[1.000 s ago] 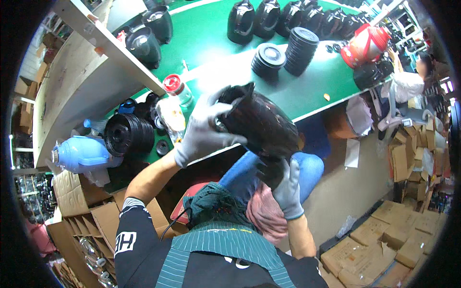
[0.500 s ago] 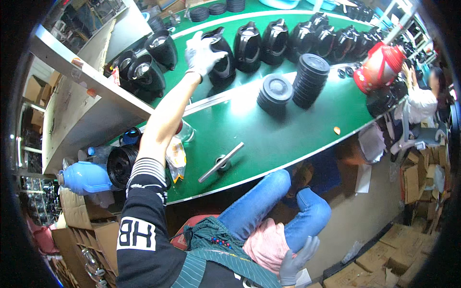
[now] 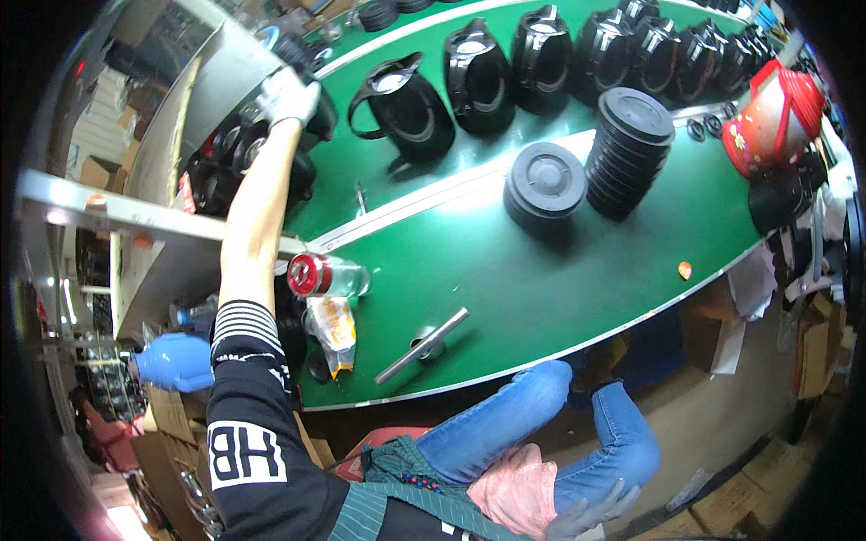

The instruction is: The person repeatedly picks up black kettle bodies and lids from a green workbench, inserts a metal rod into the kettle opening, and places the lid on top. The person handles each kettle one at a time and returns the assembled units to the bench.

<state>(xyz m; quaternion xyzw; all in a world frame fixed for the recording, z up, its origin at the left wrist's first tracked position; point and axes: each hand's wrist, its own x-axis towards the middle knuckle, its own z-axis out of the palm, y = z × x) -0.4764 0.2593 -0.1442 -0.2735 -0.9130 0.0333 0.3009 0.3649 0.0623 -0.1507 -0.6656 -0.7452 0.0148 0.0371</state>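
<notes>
Overhead, green surface (image 3: 541, 270) carries black jugs; lid stacks (image 3: 631, 149) at 2 o'clock. Left hand (image 3: 290, 95), gloved, clasps black jug (image 3: 311, 117) at 11 o'clock. Right hand (image 3: 591, 514) rests spread by knee; cardboard boxes (image 3: 812, 361) rightward.

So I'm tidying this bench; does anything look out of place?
A small orange scrap lies alone on the green table near its front edge, and a clear bottle lies tipped on its side.
</notes>
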